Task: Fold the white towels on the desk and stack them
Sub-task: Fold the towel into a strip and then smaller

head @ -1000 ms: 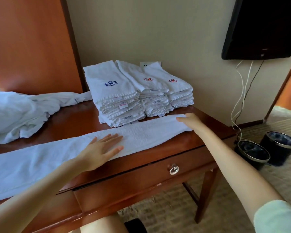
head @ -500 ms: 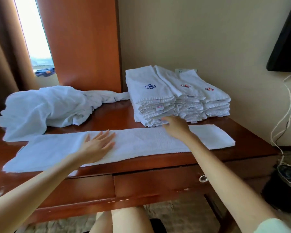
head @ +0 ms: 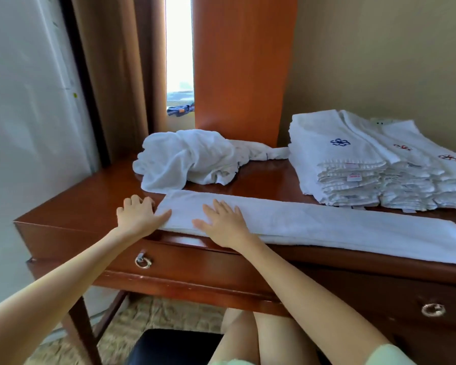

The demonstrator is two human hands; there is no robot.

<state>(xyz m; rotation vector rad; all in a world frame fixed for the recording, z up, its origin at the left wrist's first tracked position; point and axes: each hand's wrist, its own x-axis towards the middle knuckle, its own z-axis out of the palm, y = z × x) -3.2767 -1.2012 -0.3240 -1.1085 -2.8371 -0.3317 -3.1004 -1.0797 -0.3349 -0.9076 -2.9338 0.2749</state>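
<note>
No wording is legible; the small red tags on the folded towels are too blurred.

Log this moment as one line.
left hand: at long towel left end | right hand: flat on it | folded stacks: rear right

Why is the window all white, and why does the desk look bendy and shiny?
Head view: daylight overexposes the window gap, so it shows mostly white; the wide-angle lens bends and tilts the front edge of the desk; its polished top reflects soft glare beside the crumpled towel; the carpet below looks soft and smeared.
</note>
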